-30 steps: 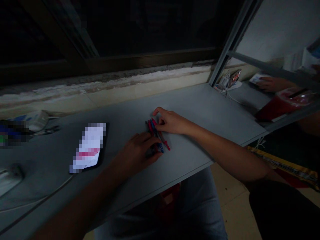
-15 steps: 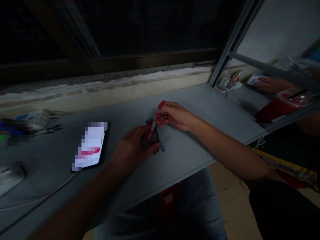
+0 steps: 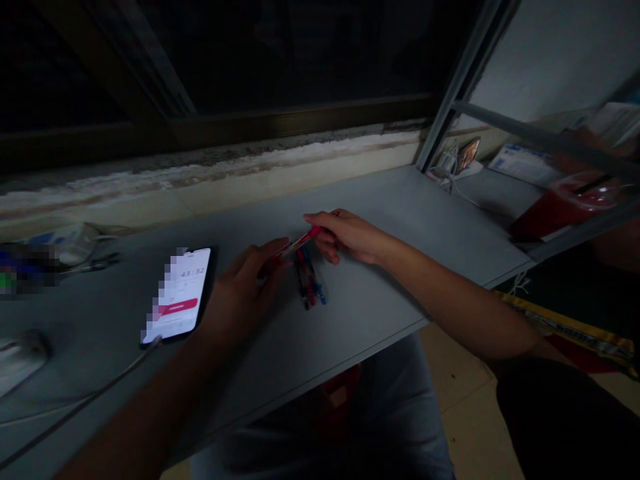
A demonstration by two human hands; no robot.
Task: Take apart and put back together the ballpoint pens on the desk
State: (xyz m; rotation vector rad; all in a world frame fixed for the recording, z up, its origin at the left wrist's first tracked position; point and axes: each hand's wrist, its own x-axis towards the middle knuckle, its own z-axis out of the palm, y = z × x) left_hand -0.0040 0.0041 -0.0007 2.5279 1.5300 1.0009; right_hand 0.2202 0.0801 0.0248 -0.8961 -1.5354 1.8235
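Note:
A red pen (image 3: 301, 239) with a clear barrel spans the gap between my two hands, held above the desk. My left hand (image 3: 253, 270) is closed around its left end, hiding that part. At its right end the fingers of my right hand (image 3: 343, 235) pinch it, thumb on top. Below them several pens lie side by side on the grey desk: a black pen (image 3: 302, 287), a red pen (image 3: 311, 283) and a blue pen (image 3: 320, 290) can be made out. Their far ends are partly covered by the held pen.
Left of my hands a lit phone (image 3: 183, 293) lies with a cable (image 3: 120, 373) plugged in. A white charger (image 3: 20, 353) and pixelated items sit farther left. Past the metal frame (image 3: 440, 133) at right stand a propped phone (image 3: 469, 155) and a red drink cup (image 3: 555, 207).
My left hand has shifted left off the pens on the desk, uncovering them. The held pen has tipped from steep to flatter, and my right hand has lowered slightly.

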